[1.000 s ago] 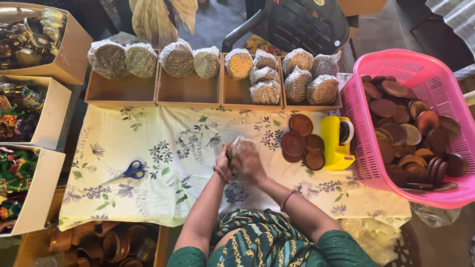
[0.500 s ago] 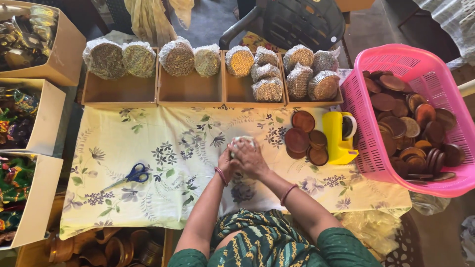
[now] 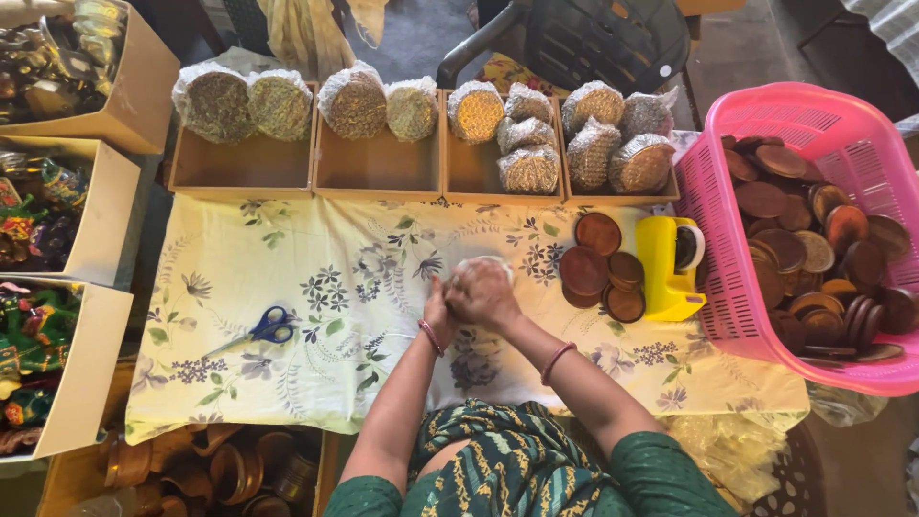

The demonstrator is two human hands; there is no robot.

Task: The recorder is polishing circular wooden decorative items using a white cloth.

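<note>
Pink basket (image 3: pixel 728 239) at right, full of brown round discs (image 3: pixel 814 258). Four shallow trays (image 3: pixel 383 172) along the far edge hold plastic-wrapped round bundles (image 3: pixel 354 101). Side boxes (image 3: pixel 96 230) at left hold colourful items. Both hands meet mid-counter: right hand (image 3: pixel 483 297) and left hand (image 3: pixel 438 314), fingers curled tight round a small clear-wrapped round thing (image 3: pixel 483 263), mostly hidden. Yellow tape dispenser (image 3: pixel 668 268) and loose brown discs (image 3: pixel 598 268) just right; blue scissors (image 3: pixel 258 330) well left. Floral cloth (image 3: pixel 287 278) bare between.
</note>
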